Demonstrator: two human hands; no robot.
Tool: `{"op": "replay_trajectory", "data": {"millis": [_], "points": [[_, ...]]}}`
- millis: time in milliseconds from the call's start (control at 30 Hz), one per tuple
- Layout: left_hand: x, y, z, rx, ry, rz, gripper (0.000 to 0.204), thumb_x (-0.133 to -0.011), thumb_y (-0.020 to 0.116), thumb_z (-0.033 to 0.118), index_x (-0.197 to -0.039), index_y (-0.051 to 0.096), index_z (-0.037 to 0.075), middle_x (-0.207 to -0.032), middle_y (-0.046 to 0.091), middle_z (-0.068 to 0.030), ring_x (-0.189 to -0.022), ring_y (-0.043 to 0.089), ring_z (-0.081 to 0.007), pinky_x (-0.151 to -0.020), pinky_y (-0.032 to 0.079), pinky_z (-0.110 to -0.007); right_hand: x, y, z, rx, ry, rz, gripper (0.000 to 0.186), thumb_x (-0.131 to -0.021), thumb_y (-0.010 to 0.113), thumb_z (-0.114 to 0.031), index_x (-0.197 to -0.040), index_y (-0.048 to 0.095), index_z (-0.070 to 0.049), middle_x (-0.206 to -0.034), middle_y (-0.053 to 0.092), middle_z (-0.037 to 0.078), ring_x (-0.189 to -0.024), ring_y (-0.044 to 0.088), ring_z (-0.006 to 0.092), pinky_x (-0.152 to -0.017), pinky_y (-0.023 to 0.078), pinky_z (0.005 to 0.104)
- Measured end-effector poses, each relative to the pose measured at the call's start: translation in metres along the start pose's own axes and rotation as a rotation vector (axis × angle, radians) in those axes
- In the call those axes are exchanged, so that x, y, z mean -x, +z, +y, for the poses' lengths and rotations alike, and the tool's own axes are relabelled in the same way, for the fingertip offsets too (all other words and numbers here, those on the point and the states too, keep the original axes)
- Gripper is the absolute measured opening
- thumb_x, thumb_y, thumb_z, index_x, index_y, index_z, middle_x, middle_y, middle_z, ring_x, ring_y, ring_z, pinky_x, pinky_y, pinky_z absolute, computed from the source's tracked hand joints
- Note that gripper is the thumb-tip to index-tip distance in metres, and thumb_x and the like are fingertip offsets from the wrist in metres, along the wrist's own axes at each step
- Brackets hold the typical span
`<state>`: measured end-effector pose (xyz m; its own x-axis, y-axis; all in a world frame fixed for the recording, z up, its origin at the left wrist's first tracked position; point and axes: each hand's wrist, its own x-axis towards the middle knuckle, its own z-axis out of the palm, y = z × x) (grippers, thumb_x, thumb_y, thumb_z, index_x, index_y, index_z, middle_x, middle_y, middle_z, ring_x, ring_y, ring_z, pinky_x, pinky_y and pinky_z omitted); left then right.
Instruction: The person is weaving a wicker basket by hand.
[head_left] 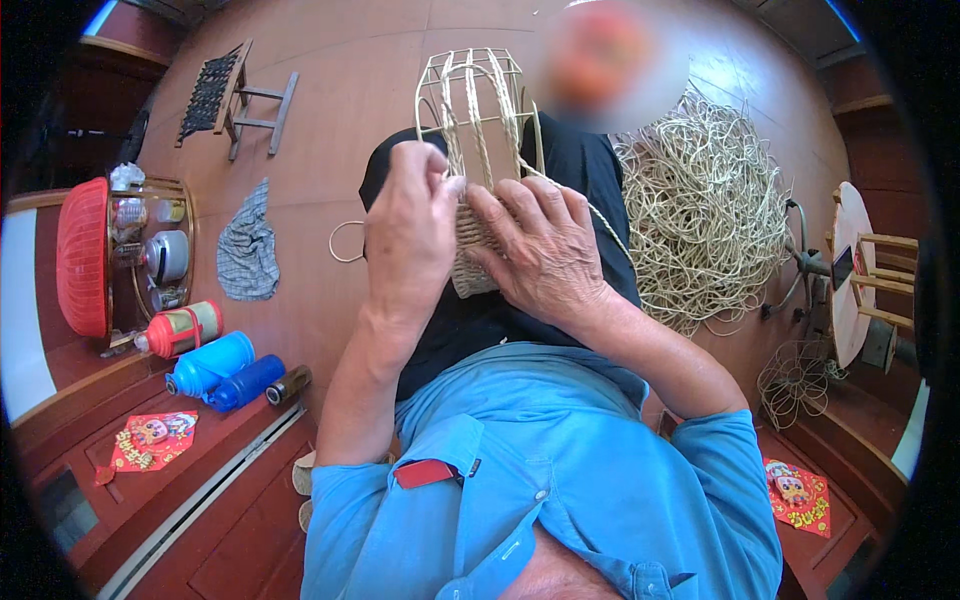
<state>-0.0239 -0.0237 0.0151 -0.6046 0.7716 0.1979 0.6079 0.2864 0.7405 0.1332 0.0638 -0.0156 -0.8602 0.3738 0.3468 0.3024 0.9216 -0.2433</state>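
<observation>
Floor: reddish-brown, carrying cord and furniture.
Cord heap: pale, tangled, beside the right leg; probably put there for easy reach.
Lap: dark trousers; seems to serve as the workbench.
Stool: dark webbed seat, upper left, well apart from the lap.
Woven frame: on the lap, in front of the belly; dense weave nearest the body, open ribs pointing away, likely so both hands meet the weave's edge.
Right hand: grasping the weave, fingers spread on top, thumb lower down; looks like a steadying hold.
Left hand: fingers curled, thumb and forefinger close together at the ribs; cannot tell whether they grasp a strand.
Loose strand: from the ribs past the right hand, over the right thigh; slack, perhaps to feed freely.
</observation>
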Motion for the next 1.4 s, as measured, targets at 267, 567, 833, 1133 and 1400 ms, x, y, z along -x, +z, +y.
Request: {"op": "replay_trajectory", "data": {"millis": [267,567,833,1133,1400], "points": [[0.011,-0.028,-0.089,1.575,-0.615,-0.155,0.013,-0.110,0.064,0.010,-0.123,0.062,0.010,-0.091,0.059,-0.0018,-0.054,0.039,-0.0037,-0.045,0.033,-0.019,-0.009,-0.006,-0.010,-0.040,-0.003,0.167,0.053,-0.089,0.080,-0.030,-0.139,0.068,-0.015,-0.125,0.061,0.006,-0.125,0.057,0.0269,-0.106,0.043,0.0461],[-0.005,-0.091,-0.147,1.211,-0.779,0.117,0.023,-0.114,0.064,0.029,-0.125,0.066,0.008,-0.066,0.044,0.0074,-0.052,0.033,-0.0042,-0.050,0.027,-0.023,-0.046,0.025,-0.026,-0.103,0.038,0.260,0.021,-0.091,0.076,-0.031,-0.079,0.068,-0.016,-0.094,0.057,0.005,-0.096,0.059,0.0265,-0.084,0.043,0.0442],[-0.016,-0.279,-0.314,0.906,-0.933,0.398,0.026,-0.113,0.065,0.041,-0.118,0.068,0.015,-0.057,0.036,0.0126,-0.044,0.028,-0.0039,-0.048,0.021,-0.027,-0.048,0.031,-0.031,-0.135,0.116,0.242,0.022,-0.091,0.080,-0.030,-0.077,0.069,-0.017,-0.092,0.056,0.005,-0.092,0.058,0.0255,-0.081,0.042,0.0432],[-0.042,-0.117,-0.146,-0.058,-0.050,-0.136,0.032,-0.109,0.066,0.016,-0.136,0.069,0.001,-0.123,0.072,-0.0094,-0.121,0.066,-0.0188,-0.108,0.051,-0.034,-0.046,0.029,-0.029,-0.143,0.166,0.299,0.023,-0.090,0.079,-0.029,-0.075,0.068,-0.015,-0.091,0.057,0.004,-0.092,0.058,0.0241,-0.082,0.042,0.0421],[-0.023,-0.046,-0.068,-0.059,0.155,-0.173,0.009,-0.104,0.074,0.010,-0.101,0.074,0.002,-0.093,0.072,-0.0108,-0.079,0.068,-0.0222,-0.073,0.055,-0.039,-0.047,0.035,-0.031,-0.187,0.165,0.286,0.018,-0.089,0.077,-0.027,-0.078,0.071,-0.015,-0.092,0.058,0.006,-0.093,0.058,0.0255,-0.083,0.042,0.0441]]}}
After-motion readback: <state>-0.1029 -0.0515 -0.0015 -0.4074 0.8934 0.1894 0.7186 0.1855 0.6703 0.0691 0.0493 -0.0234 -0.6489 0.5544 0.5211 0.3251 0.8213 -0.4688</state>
